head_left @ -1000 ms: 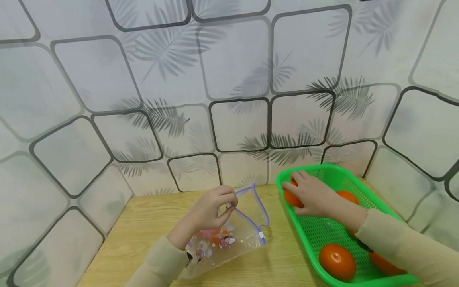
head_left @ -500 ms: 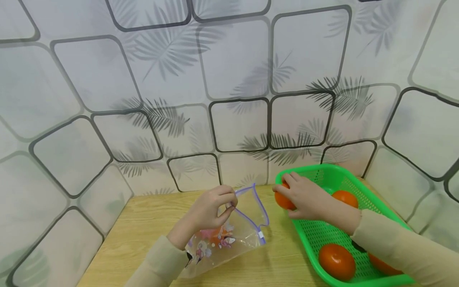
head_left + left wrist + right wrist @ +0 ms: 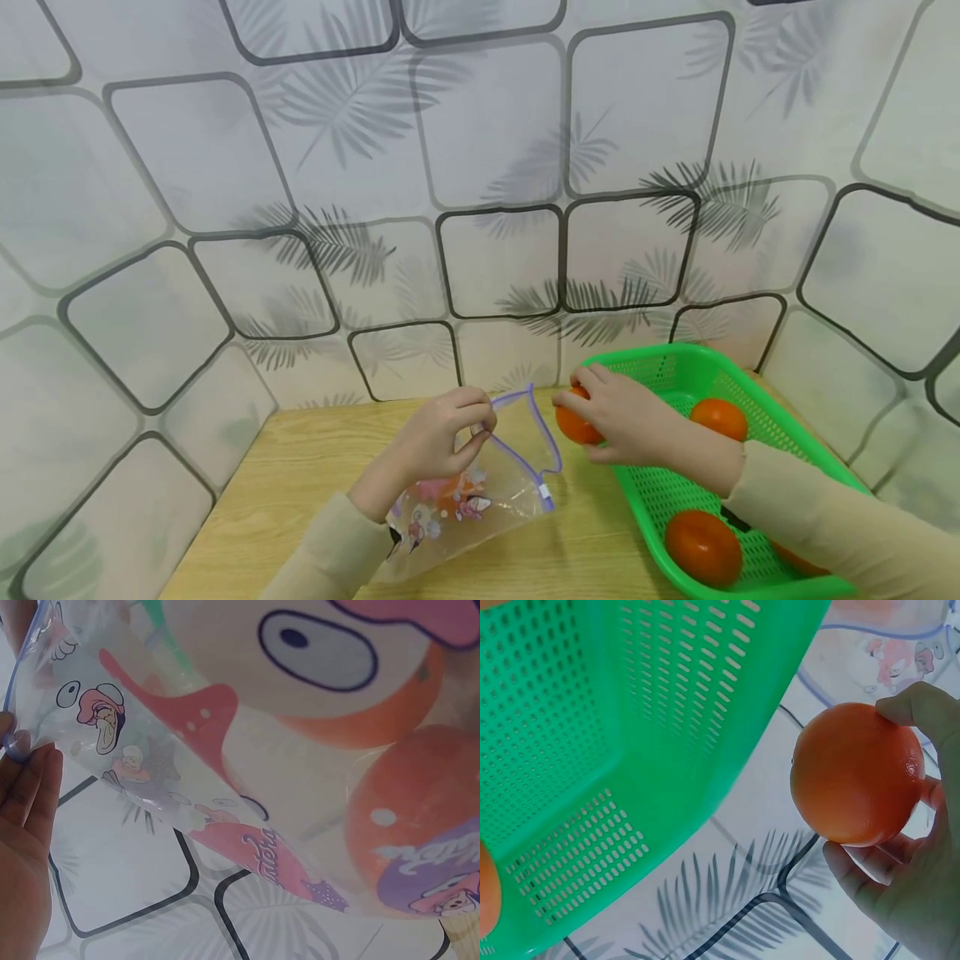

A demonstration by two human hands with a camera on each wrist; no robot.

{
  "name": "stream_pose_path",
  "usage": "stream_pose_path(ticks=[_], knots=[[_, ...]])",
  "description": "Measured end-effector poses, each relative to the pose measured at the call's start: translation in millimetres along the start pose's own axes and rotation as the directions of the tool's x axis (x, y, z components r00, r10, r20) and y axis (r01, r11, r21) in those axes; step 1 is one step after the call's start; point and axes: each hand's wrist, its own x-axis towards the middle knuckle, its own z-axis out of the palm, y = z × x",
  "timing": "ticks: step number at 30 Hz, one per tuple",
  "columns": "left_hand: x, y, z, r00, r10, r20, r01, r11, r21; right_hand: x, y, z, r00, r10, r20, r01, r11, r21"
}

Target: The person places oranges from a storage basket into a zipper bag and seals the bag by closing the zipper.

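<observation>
Here, patterned walls (image 3: 498, 133) flank basket (image 3: 671, 487) and wooden table (image 3: 300, 475).

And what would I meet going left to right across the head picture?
Cream fabric left sleeve, purple-edged see-through plastic bag, round shiny orange fruit in the right hand, green plastic basket with holes.

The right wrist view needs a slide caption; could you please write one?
Right hand gripping a round orange fruit beside a green perforated basket, a printed zip bag behind.
</observation>
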Motion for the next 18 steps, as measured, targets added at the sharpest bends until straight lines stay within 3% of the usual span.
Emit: stream_pose_path(ticks=[18], knots=[[1.5,0.7,-1.7,1.000,-0.006,-0.016,0.006,1.000,0.004,15.7,-17.4,0.2,0.996,-0.070,-0.058,0.072,0.997,0.029]])
